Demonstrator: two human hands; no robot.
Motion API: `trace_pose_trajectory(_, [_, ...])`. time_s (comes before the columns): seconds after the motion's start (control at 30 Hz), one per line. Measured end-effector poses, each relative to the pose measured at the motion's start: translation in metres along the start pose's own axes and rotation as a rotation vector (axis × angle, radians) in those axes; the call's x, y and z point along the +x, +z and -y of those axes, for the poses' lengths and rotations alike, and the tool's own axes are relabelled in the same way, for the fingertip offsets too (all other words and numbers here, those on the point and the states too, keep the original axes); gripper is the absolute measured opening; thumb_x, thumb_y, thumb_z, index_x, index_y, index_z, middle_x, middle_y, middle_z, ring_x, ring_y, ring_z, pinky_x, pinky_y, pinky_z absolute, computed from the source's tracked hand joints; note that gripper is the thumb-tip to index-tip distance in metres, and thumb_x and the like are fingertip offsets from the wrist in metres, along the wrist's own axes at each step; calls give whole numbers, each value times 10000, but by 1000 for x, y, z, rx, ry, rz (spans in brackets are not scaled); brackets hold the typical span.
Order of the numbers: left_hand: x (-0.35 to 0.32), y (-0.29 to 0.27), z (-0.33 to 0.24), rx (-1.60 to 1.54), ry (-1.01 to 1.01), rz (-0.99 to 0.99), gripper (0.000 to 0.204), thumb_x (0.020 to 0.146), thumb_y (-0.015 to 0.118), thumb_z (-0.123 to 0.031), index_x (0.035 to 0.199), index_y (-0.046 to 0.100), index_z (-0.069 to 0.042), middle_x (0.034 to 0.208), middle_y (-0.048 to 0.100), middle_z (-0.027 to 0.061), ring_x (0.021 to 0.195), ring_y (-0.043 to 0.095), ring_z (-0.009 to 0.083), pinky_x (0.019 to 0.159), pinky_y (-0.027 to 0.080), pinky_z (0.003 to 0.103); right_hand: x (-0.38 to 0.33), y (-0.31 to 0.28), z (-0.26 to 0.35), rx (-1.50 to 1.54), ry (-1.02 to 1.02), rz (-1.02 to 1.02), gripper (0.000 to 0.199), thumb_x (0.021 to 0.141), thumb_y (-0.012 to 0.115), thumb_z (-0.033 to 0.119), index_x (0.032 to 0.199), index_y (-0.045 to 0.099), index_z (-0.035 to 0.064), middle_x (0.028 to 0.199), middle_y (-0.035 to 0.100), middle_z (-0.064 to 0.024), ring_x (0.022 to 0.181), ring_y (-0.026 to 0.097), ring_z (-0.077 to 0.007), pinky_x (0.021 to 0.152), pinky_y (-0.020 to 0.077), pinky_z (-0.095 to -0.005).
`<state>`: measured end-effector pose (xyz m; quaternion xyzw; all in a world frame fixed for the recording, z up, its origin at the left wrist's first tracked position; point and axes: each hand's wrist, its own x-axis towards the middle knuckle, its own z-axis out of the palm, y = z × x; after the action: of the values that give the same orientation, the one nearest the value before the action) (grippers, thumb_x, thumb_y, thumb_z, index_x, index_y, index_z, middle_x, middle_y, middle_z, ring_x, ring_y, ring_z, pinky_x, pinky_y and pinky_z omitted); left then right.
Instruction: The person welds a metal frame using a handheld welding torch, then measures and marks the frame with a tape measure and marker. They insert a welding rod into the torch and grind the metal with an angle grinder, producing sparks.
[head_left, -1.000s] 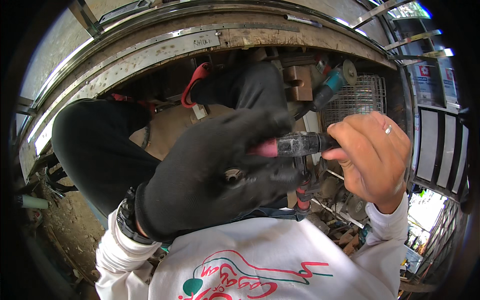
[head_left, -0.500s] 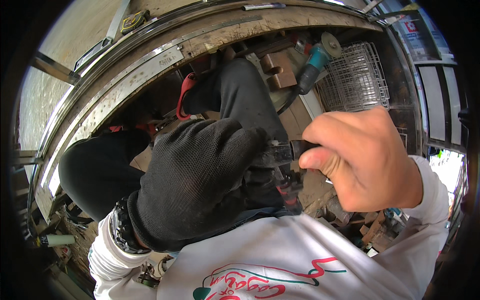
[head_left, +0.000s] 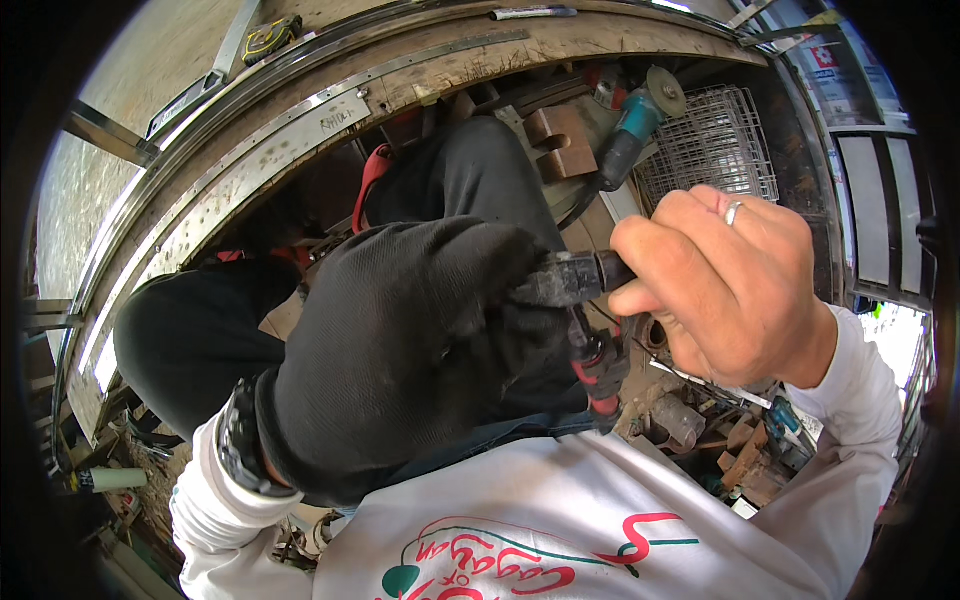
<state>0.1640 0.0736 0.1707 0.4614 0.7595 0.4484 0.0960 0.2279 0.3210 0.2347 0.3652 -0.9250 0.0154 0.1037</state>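
My left hand (head_left: pixel 400 350) wears a thick black glove and is closed around a dark, black-and-red tool (head_left: pixel 585 300) held close under the camera. My bare right hand (head_left: pixel 725 285), with a ring on one finger, pinches the dark end of that same tool from the right. A red-and-black part of the tool hangs below between the two hands. My black-trousered knees (head_left: pixel 190 335) lie under the hands. What the tool's tip looks like is hidden by my fingers.
A worn workbench with metal strips (head_left: pixel 300 120) curves across the top. Under it lie a teal angle grinder (head_left: pixel 635 125), a wire basket (head_left: pixel 715 145), a brown block (head_left: pixel 555 140) and a red strap (head_left: pixel 370 185). Scrap metal pieces (head_left: pixel 700 430) litter the ground at lower right.
The view has tilted down and closer to the hands. Both hands stay on the tool; my right hand has shifted its grip slightly and sits larger and lower in the picture.
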Motion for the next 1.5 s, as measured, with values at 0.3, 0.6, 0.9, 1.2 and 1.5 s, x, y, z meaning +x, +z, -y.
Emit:
trace_pose_trajectory(0.3, [10,-15,-7,294,230,89,569,640,818,-65,1180,671,39,1007,695,187,865,690,380,760,549,456,6,-21,9,746,528,330,212,1030,620,154,900,644,-11,662,546,-140,557,551,-328,521,420,-367])
trace_pose_trajectory(0.6, [5,-6,16,-29,-4,-49,489,697,825,-10,1165,685,1,911,697,142,778,684,321,724,548,386,5,7,-7,114,88,32,349,802,817,133,1092,705,-24,816,658,-118,619,604,-277,545,462,-361])
trace_pose_trajectory(0.9, [10,-11,14,323,195,12,574,655,816,-70,1208,679,-3,941,683,147,772,655,350,703,517,443,5,2,7,497,449,189,192,918,743,160,896,668,-15,699,593,-113,572,581,-248,528,439,-343])
trace_pose_trajectory(1.2, [12,2,18,330,241,32,584,605,754,-42,1182,675,4,926,678,134,779,658,362,711,513,459,21,-4,-25,1108,958,752,383,1054,614,307,845,681,-7,693,623,-72,641,579,-154,607,438,-296])
trace_pose_trajectory(1.5, [8,1,37,215,157,-44,450,729,815,-58,1150,673,8,884,672,134,773,664,362,689,518,421,1,31,-3,70,128,-57,237,822,792,89,1002,676,-12,790,605,-111,606,589,-301,537,465,-387])
